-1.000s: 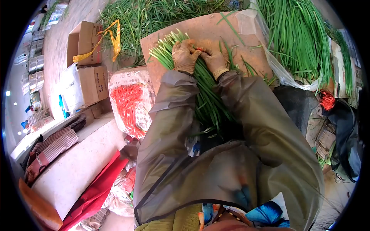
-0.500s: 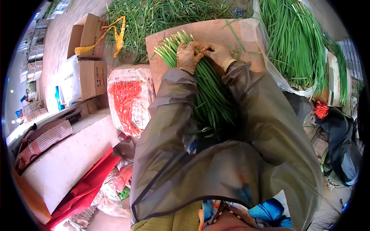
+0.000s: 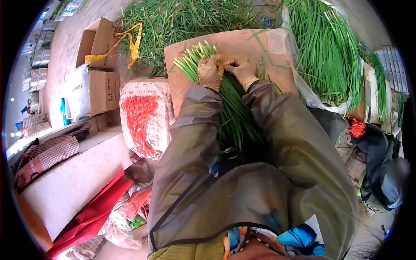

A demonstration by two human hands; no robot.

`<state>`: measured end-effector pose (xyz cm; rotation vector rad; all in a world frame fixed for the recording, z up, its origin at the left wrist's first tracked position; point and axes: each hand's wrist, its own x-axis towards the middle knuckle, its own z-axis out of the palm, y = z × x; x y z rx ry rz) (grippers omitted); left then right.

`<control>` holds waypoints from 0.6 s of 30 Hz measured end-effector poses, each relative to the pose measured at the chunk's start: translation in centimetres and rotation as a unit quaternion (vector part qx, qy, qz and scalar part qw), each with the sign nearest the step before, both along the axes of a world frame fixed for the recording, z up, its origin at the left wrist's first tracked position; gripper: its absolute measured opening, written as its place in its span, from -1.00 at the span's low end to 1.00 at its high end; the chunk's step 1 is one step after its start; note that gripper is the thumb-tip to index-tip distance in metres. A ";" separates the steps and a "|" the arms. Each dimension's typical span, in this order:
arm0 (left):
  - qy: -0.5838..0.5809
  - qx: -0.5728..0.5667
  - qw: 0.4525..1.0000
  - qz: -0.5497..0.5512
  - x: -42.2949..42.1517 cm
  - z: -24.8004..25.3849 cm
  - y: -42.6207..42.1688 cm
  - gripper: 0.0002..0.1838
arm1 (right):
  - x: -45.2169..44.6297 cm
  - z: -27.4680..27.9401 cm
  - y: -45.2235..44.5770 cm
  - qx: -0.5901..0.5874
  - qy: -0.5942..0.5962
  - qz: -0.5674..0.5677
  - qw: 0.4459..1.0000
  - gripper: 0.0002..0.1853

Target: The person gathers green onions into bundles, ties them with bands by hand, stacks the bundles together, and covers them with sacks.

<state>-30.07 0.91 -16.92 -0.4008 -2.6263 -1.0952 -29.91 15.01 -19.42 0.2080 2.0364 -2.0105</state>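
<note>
A bundle of garlic chives (image 3: 236,115) lies slantwise on a brown board, its pale cut ends (image 3: 195,60) toward the far left and its green leaves running down between my sleeves. My left hand (image 3: 210,73), in a dirty tan glove, rests over the bundle below those ends, fingers curled and closed. Beside it, on the bundle's right, my gloved right hand (image 3: 241,71) is closed in a pinch. A thin red tie (image 3: 225,63) shows between the fingertips of both hands. The underside of the bundle is hidden.
The board (image 3: 177,50) carries loose leaves at its right. Left of it, red ties (image 3: 141,121) lie on a white wrapped pack. Loose greens (image 3: 182,17) cover the ground beyond; more chives (image 3: 320,52) are heaped at the right. Cardboard boxes (image 3: 104,89) stand far left.
My hands stay at the same part of the bundle, with the right drawn slightly away from the left. The whole view has shifted a little, so the board sits lower.
</note>
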 end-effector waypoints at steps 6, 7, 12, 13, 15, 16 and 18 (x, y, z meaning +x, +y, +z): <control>-0.042 -0.108 0.993 -0.037 0.0 1.5 -0.8 -0.63 | -0.1 8.0 -0.5 0.453 0.250 0.086 0.851 -0.86; -0.060 -0.154 0.984 -0.062 -0.1 1.8 -1.0 -0.61 | -0.7 8.8 -0.3 0.457 0.255 0.092 0.847 -0.86; -0.119 -0.122 0.983 -0.065 0.1 2.2 -1.3 -0.66 | -6.2 12.6 4.4 0.268 0.205 -0.121 0.934 -0.86; -0.116 -0.118 0.984 -0.067 0.3 1.7 -1.3 -0.66 | -6.2 13.1 5.3 0.231 0.173 -0.091 0.953 -0.83; -0.096 -0.089 0.990 -0.060 0.1 1.8 -1.2 -0.62 | -5.4 13.3 6.1 0.158 0.069 -0.045 0.984 -0.81; -0.097 -0.120 0.986 -0.062 0.2 1.9 -1.2 -0.57 | -4.0 12.2 6.1 0.119 -0.004 -0.028 0.992 -0.84; -0.076 -0.106 0.990 -0.060 0.2 1.6 -1.0 -0.55 | -1.1 7.4 6.4 0.113 -0.055 -0.020 0.992 -0.88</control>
